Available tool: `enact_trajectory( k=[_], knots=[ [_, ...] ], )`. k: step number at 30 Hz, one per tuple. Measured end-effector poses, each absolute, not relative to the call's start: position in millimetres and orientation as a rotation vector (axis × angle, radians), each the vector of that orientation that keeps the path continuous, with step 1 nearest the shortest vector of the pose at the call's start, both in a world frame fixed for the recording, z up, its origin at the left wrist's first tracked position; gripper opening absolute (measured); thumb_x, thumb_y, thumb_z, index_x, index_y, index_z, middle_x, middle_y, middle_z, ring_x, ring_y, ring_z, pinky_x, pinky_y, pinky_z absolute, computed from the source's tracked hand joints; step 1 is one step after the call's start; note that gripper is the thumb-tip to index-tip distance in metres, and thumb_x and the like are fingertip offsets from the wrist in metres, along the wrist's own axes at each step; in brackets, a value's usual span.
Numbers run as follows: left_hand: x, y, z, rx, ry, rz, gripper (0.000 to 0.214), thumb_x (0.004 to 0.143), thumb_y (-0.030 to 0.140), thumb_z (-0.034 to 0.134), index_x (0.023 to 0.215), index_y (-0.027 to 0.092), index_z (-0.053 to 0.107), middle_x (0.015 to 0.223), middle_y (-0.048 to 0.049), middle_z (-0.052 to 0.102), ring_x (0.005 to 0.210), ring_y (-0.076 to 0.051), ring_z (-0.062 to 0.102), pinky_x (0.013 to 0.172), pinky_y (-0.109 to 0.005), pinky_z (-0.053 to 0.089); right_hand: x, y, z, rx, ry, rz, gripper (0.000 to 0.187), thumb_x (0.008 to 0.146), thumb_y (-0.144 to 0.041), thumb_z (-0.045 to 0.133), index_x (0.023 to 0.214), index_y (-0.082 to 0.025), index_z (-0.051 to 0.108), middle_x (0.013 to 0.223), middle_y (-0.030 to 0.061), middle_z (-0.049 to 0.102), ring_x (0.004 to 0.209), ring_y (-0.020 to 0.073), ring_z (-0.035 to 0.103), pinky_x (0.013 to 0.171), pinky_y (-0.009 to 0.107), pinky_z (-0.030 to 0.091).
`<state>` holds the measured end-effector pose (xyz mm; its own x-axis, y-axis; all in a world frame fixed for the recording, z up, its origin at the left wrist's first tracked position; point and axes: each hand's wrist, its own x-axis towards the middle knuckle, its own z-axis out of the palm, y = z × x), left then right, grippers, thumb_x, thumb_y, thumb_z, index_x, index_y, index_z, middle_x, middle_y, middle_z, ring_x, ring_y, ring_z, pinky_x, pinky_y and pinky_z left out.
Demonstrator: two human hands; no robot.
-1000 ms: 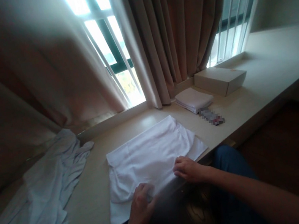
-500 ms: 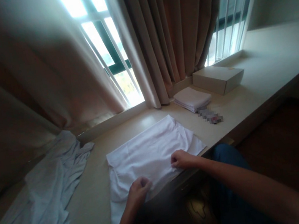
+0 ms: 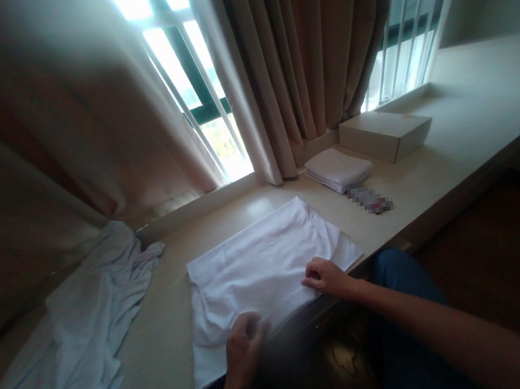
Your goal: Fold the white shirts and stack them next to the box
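Note:
A white garment [image 3: 257, 265] lies partly folded flat on the pale desk [image 3: 434, 157], its near edge at the desk's front. My left hand [image 3: 244, 348] rests closed on the garment's near-left edge, fingers curled onto the cloth. At the near-right edge my right hand [image 3: 324, 275] pinches the fabric with bent fingers. Both forearms reach in from below.
A crumpled pale blue cloth [image 3: 66, 349] lies at the left of the desk. Behind the garment sit a folded white stack [image 3: 339, 168], a flat cardboard box [image 3: 384, 132] and a small blurred item [image 3: 368, 197]. Curtains [image 3: 294, 47] and a barred window [image 3: 177, 68] stand behind.
Both hands shifted slightly along the garment's near edge, moving forward and then back a little. The garment's shape is much the same.

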<state>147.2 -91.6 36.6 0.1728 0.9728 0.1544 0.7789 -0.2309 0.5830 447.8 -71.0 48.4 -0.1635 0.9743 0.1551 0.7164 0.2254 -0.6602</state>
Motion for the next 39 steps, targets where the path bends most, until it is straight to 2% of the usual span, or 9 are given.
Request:
enact_trajectory(
  k=[5, 8, 11, 16, 21, 24, 30, 35, 39],
  knots=[
    [145.5, -122.4, 27.6, 2.58, 1.525, 0.903, 0.019, 0.085, 0.03, 0.059, 0.102, 0.023, 0.062, 0.101, -0.0086, 0.066, 0.098, -0.024, 0.062, 0.088, -0.041, 0.049, 453.1, -116.5, 53.9, -1.317, -2.052, 0.228, 0.013, 0.091, -0.025, 0.056, 0.101, -0.021, 0.064, 0.102, 0.0085, 0.064, 0.101, 0.022, 0.056, 0.09, 0.037, 0.044],
    [152.4, -137.3, 19.9, 2.956, 1.339, 0.798, 0.034, 0.086, 0.018, 0.055, 0.119, 0.025, 0.061, 0.117, -0.0106, 0.066, 0.11, -0.026, 0.061, 0.096, -0.042, 0.046, 448.9, -136.2, 44.0, -1.2, -2.249, 0.05, 0.031, 0.093, -0.021, 0.051, 0.124, -0.022, 0.057, 0.119, 0.0099, 0.063, 0.113, 0.0235, 0.054, 0.099, 0.042, 0.041],
    [159.4, -138.9, 12.5, 3.158, 1.236, 0.673, 0.049, 0.088, 0.012, 0.046, 0.136, 0.022, 0.051, 0.13, -0.0107, 0.06, 0.123, -0.026, 0.054, 0.102, -0.042, 0.044, 440.9, -143.0, 23.1, -1.153, -2.361, -0.072, 0.042, 0.094, -0.017, 0.048, 0.136, -0.02, 0.049, 0.131, 0.0104, 0.058, 0.124, 0.024, 0.049, 0.105, 0.044, 0.037],
    [152.4, -130.9, 5.8, 3.174, 1.244, 0.654, 0.053, 0.09, 0.011, 0.041, 0.141, 0.021, 0.044, 0.137, -0.0095, 0.056, 0.128, -0.025, 0.05, 0.103, -0.04, 0.045, 437.4, -140.8, 1.0, -1.185, -2.386, -0.139, 0.045, 0.096, -0.017, 0.043, 0.141, -0.019, 0.044, 0.138, 0.0108, 0.052, 0.13, 0.0243, 0.043, 0.109, 0.045, 0.033],
    [139.0, -129.6, 2.9, 3.151, 1.242, 0.666, 0.052, 0.089, 0.011, 0.043, 0.141, 0.022, 0.045, 0.133, -0.0096, 0.059, 0.124, -0.024, 0.054, 0.101, -0.039, 0.047, 444.1, -135.9, 4.8, -1.191, -2.384, -0.11, 0.039, 0.095, -0.018, 0.048, 0.134, -0.021, 0.052, 0.13, 0.0108, 0.059, 0.118, 0.025, 0.052, 0.101, 0.044, 0.04],
    [136.1, -132.6, 1.7, 3.163, 1.328, 0.647, 0.056, 0.087, 0.009, 0.046, 0.141, 0.024, 0.045, 0.136, -0.0101, 0.057, 0.129, -0.026, 0.049, 0.103, -0.042, 0.046, 449.8, -134.3, 9.4, -1.28, -2.337, -0.123, 0.042, 0.094, -0.017, 0.048, 0.135, -0.024, 0.051, 0.131, 0.0108, 0.058, 0.117, 0.0259, 0.053, 0.102, 0.046, 0.038],
    [143.2, -132.7, 4.4, 3.138, 1.547, 0.628, 0.066, 0.084, 0.006, 0.049, 0.142, 0.036, 0.041, 0.151, -0.0102, 0.036, 0.14, -0.033, 0.029, 0.11, -0.061, 0.03, 460.4, -123.4, 20.7, -1.368, -2.341, -0.158, 0.061, 0.091, -0.019, 0.049, 0.149, -0.023, 0.03, 0.152, 0.0096, 0.035, 0.141, 0.03, 0.025, 0.114, 0.057, 0.018],
    [150.8, -122.8, 0.5, 3.178, 1.578, 0.468, 0.061, 0.086, 0.008, 0.043, 0.145, 0.023, 0.037, 0.149, -0.0112, 0.041, 0.137, -0.028, 0.037, 0.106, -0.047, 0.04, 460.2, -110.8, 6.2, -1.366, -2.402, -0.2, 0.05, 0.093, -0.015, 0.048, 0.142, -0.022, 0.042, 0.143, 0.0104, 0.047, 0.136, 0.0277, 0.036, 0.111, 0.052, 0.026],
    [141.9, -128.4, -0.1, 3.259, 1.503, 0.438, 0.055, 0.088, 0.008, 0.039, 0.142, 0.02, 0.044, 0.144, -0.0087, 0.048, 0.131, -0.026, 0.046, 0.102, -0.04, 0.043, 464.7, -117.7, -2.6, -1.289, -2.377, -0.296, 0.043, 0.094, -0.016, 0.049, 0.136, -0.023, 0.049, 0.136, 0.0092, 0.055, 0.129, 0.027, 0.045, 0.106, 0.05, 0.033]
  ],
)
